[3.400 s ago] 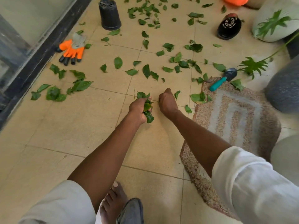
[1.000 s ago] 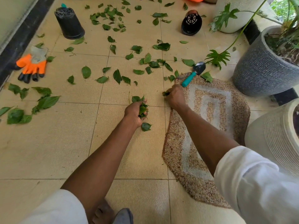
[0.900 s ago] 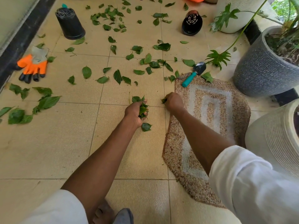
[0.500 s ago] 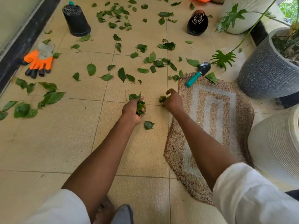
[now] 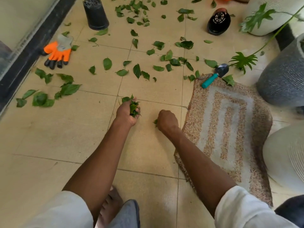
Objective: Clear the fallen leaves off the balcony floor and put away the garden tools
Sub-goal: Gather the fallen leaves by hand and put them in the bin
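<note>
Green fallen leaves (image 5: 137,70) lie scattered over the tan tiled floor ahead of me. My left hand (image 5: 126,112) grips a bunch of leaves (image 5: 133,108) low over the tiles. My right hand (image 5: 167,120) is curled, and a small leaf (image 5: 155,121) shows at its fingers, just left of the mat. A teal-handled trowel (image 5: 214,76) lies at the mat's far edge. Near the left wall, an orange garden glove (image 5: 57,52) rests on the floor.
A woven doormat (image 5: 230,122) lies at right. Large pots crowd the right side: grey (image 5: 283,79) and white (image 5: 286,158). A black nursery pot (image 5: 95,14) stands far left; another (image 5: 218,22) lies tipped at far right. A dark door frame (image 5: 24,55) runs along the left.
My right hand came off the mat's edge and moved down-left onto the tiles, where it closed on the leaf that lay below my left hand. My left hand kept its bunch.
</note>
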